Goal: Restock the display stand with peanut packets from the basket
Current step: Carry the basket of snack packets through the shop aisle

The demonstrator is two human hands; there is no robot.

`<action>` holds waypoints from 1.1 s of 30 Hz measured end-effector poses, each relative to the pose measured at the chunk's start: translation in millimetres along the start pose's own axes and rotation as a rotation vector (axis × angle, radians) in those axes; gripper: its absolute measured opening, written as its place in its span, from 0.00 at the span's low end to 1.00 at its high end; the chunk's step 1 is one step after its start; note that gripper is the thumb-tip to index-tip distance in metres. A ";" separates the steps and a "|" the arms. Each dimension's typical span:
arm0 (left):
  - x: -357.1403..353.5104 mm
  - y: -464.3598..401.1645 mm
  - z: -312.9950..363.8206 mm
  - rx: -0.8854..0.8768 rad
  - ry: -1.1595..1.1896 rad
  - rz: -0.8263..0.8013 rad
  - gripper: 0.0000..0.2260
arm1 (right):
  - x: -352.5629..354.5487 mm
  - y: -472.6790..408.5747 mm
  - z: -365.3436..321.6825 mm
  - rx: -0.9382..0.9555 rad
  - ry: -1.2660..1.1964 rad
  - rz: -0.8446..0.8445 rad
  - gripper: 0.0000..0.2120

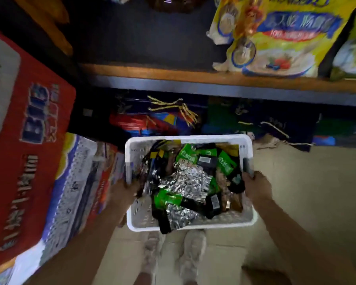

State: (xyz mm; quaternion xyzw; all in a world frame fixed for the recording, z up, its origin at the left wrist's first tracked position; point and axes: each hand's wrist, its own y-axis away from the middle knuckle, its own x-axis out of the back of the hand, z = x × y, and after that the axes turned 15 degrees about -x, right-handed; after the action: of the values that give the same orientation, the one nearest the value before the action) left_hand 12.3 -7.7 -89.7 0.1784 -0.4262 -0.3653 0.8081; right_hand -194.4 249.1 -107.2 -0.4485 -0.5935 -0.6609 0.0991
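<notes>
A white plastic basket (193, 226) is held low in front of me, above my shoes. It is filled with several peanut packets (185, 184) in green, black and silver foil. My left hand (120, 194) grips the basket's left rim. On the right rim my right hand (256, 187) is closed, near the basket's handle slot. The picture is blurred by motion. No display stand is clearly recognisable.
A wooden-edged shelf (193, 76) runs across above the basket, with a yellow bag (280, 36) standing on it at the right. Dark gift bags with gold cords (173, 112) sit beneath the shelf. Red and blue cartons (29, 161) are stacked at the left. Beige floor (306, 182) lies at the right.
</notes>
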 end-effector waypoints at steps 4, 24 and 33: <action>-8.4 -8.0 8.3 0.033 0.036 0.087 0.25 | -2.6 -0.3 0.5 -0.002 -0.053 -0.055 0.11; 88.8 190.6 179.6 -0.474 -0.313 -0.352 0.08 | 187.2 258.7 165.8 -0.419 -0.634 -0.064 0.09; -64.7 236.2 367.2 -0.936 -0.587 -0.522 0.18 | 292.9 215.3 255.2 -0.547 -0.995 0.091 0.10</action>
State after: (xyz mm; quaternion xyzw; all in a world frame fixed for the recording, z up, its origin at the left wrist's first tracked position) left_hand -208.9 206.9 226.2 -0.2051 -0.3675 -0.7337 0.5335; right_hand -99.5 530.1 223.4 -0.7401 -0.3560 -0.4950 -0.2839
